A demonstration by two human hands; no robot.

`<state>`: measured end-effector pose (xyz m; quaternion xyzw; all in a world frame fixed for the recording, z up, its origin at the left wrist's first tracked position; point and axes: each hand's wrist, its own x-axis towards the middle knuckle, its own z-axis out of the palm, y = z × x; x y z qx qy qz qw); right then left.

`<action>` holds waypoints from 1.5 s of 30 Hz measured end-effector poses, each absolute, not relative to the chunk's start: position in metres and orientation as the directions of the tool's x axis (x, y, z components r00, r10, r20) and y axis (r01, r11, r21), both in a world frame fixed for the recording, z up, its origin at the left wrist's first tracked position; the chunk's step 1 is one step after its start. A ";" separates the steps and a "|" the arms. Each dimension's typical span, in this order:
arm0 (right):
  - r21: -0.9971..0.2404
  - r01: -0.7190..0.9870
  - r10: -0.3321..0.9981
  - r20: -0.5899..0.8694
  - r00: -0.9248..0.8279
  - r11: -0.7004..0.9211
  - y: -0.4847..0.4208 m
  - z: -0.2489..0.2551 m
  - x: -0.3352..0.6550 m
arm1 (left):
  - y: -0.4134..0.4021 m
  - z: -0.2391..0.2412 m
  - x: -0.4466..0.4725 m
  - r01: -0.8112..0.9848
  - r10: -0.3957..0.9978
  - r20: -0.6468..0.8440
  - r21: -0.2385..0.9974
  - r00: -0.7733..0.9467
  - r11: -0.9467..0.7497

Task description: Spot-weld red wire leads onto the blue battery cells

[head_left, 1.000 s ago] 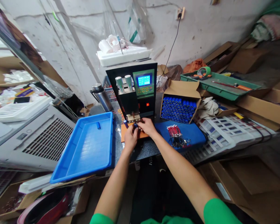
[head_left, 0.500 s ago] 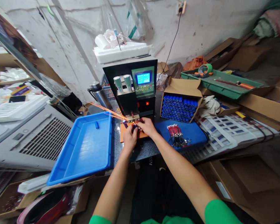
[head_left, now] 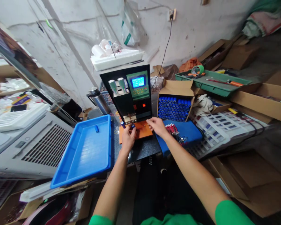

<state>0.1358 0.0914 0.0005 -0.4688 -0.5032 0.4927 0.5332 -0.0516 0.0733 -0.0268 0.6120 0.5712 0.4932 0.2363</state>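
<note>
My left hand (head_left: pixel 128 138) is closed on a blue battery cell (head_left: pixel 133 125) at the orange base plate (head_left: pixel 144 130), just below the electrodes (head_left: pixel 130 118) of the black spot welder (head_left: pixel 141 107). Beside those fingers a second dark blue cylinder (head_left: pixel 123 124) shows; whether the hand grips it too is unclear. To the right of the plate, my right hand (head_left: pixel 158 126) has its thumb and fingertips pinched together. Anything between them is too small to make out. Red and black wire leads (head_left: pixel 172 129) lie on a blue pad (head_left: pixel 189 131) by the right wrist.
A blue tray (head_left: pixel 84 150) with one blue cell (head_left: pixel 96 128) stands at the left. Behind the pad is a cardboard box (head_left: pixel 178 89) packed with blue cells. A steel flask (head_left: pixel 100 100) stands left of the welder, and a green tray (head_left: pixel 221 82) sits at the right.
Orange sparks at the electrodes have stopped. My right hand has moved away from the cell to the right, while my left hand stays by the electrodes. The camera view has shifted slightly.
</note>
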 end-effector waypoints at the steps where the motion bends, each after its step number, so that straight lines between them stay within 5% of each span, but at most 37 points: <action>1: -0.995 -0.048 0.995 0.080 0.053 0.083 0.092 0.002 0.151 | 0.072 -0.028 -0.053 0.480 0.931 0.338 0.845 -0.137 -0.236; 10: -0.994 -0.007 0.861 0.090 0.500 0.108 0.103 -0.045 0.284 | 0.057 -0.017 -0.024 0.566 0.845 0.535 0.697 -0.003 -0.440; 21: -0.982 0.025 0.829 0.172 0.532 0.187 0.103 -0.078 0.285 | 0.152 0.028 0.134 0.484 0.594 0.747 0.417 0.299 -0.769; 45: -0.982 0.069 0.813 0.185 0.552 0.177 0.106 -0.076 0.287 | 0.200 0.050 0.194 0.779 0.732 0.423 0.091 0.533 -0.620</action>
